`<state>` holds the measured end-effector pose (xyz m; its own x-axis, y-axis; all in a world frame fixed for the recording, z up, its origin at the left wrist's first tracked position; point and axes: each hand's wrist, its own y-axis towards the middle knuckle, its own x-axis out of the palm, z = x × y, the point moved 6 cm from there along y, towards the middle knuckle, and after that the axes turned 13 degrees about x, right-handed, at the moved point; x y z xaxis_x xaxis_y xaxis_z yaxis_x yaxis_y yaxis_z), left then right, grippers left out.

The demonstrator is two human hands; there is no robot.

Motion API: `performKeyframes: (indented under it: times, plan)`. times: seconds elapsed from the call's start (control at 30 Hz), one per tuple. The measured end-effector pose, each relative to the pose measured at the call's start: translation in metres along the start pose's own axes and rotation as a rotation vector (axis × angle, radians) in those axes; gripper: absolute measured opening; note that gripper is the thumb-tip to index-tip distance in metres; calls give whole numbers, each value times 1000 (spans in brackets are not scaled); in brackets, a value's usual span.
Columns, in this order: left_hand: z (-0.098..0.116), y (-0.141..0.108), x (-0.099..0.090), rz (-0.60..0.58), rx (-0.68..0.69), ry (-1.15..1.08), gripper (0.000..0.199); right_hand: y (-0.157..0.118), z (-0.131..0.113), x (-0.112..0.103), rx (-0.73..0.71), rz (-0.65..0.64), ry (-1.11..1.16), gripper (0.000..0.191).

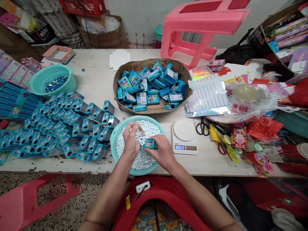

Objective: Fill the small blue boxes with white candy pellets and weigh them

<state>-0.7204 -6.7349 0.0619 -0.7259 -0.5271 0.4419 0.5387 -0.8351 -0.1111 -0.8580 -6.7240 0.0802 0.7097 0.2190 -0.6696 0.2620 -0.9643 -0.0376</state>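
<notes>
My left hand (pixel 132 138) is cupped around a small heap of white candies (pixel 140 138) above a turquoise basin (pixel 114 143). In my right hand (pixel 164 150) is a small blue candy box (pixel 149 143), gripped between thumb and fingers. Its end points toward the candies in my left palm. More white candies (pixel 141 162) fill the basin under both hands. Left of the basin stand rows of similar blue boxes (pixel 97 150), their round openings facing up. Behind it, a cut-down cardboard carton (pixel 117 99) holds a jumble of blue boxes (pixel 149 81).
A white scale (pixel 184 136) sits right of the basin, beside black scissors (pixel 202 127) and pens. A second turquoise basin (pixel 69 85) with shiny blue pieces stands at back left. A pink stool (pixel 187 24) rests on the table behind. Label sheets (pixel 208 93) and plastic bags crowd the right.
</notes>
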Motion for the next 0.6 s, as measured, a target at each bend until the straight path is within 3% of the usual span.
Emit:
performKeyframes:
  times: [0.6]
  plan:
    - [11, -1, -3, 31, 89, 48, 20, 8, -1, 5, 50, 8, 86, 31]
